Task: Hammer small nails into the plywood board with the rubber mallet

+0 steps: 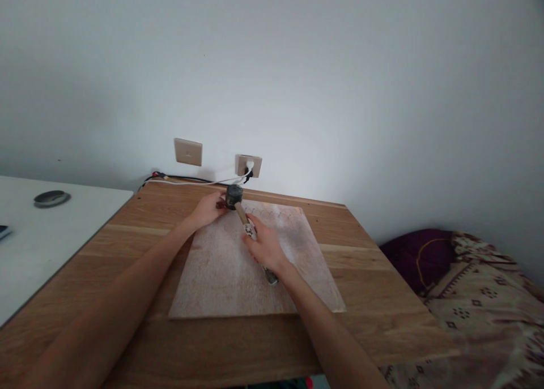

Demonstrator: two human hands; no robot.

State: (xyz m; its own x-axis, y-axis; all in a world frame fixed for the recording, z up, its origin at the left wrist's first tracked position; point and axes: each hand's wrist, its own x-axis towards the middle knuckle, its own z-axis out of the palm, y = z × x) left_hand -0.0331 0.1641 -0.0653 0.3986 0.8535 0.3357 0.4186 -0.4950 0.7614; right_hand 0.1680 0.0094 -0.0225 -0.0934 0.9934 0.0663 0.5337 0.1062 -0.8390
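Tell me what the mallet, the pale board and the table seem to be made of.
Mallet: dull black head, perhaps rubber; bare tan shaft, probably wood. Pale board: possibly wood or composite, matte, with a blotchy, streaked surface. Table: wood or wood-look laminate, smooth finish, given its brown grain bands.

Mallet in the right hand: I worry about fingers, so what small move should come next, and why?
Perhaps pause and check clearance before any swing: the right hand grips the mallet, whose black head appears close beside the left hand.

Dim light — wall [314,94] brightest mid-frame — slight blur.
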